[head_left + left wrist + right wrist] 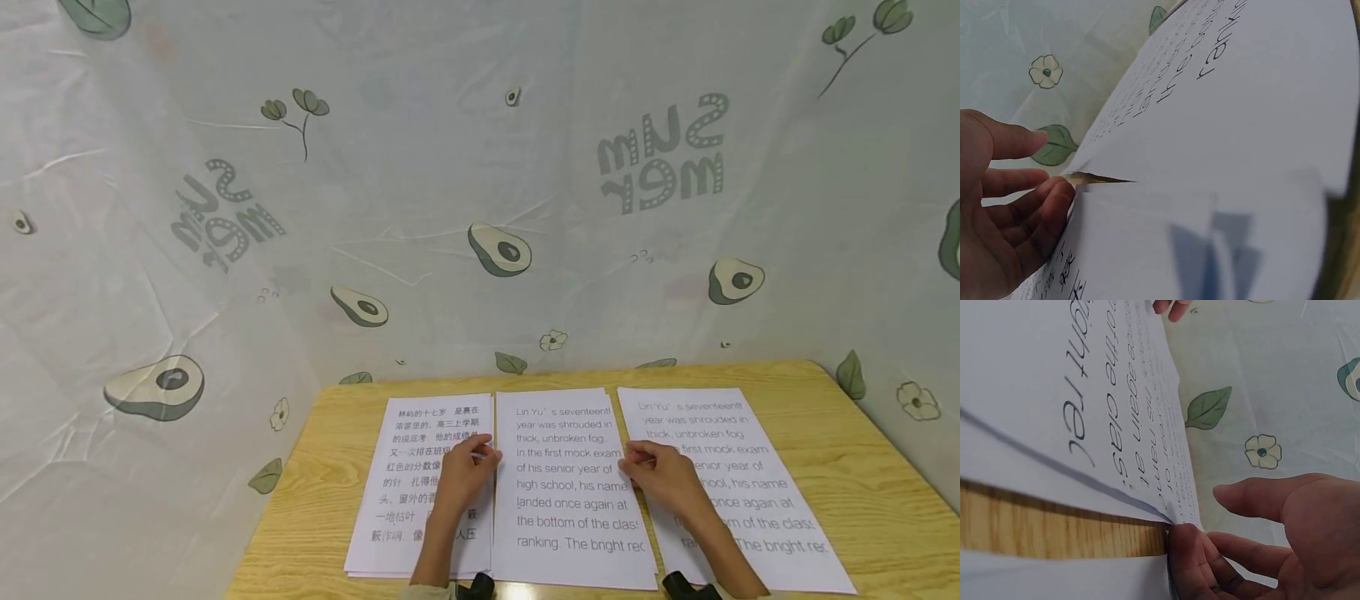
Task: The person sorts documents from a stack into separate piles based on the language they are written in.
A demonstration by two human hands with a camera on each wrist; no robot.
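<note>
In the head view, a stack of printed English sheets (573,565) lies in the middle of the table, between both hands. My left hand (462,477) reaches over the stack of sheets with Chinese text (367,554), its fingertips at the middle stack's left edge. Across from it, my right hand (664,477) has its fingertips at the opposite edge, with its wrist over another English-text stack (795,573). Both wrist views show the thumb held apart from relaxed, slightly bent fingers. At the right edge, a lower sheet of the middle stack (1016,450) shows slightly offset.
The three stacks lie side by side on a wood-grain table (292,508), with narrow gaps between them. A pale curtain (420,192) printed with avocados and leaves hangs behind the table and along its sides.
</note>
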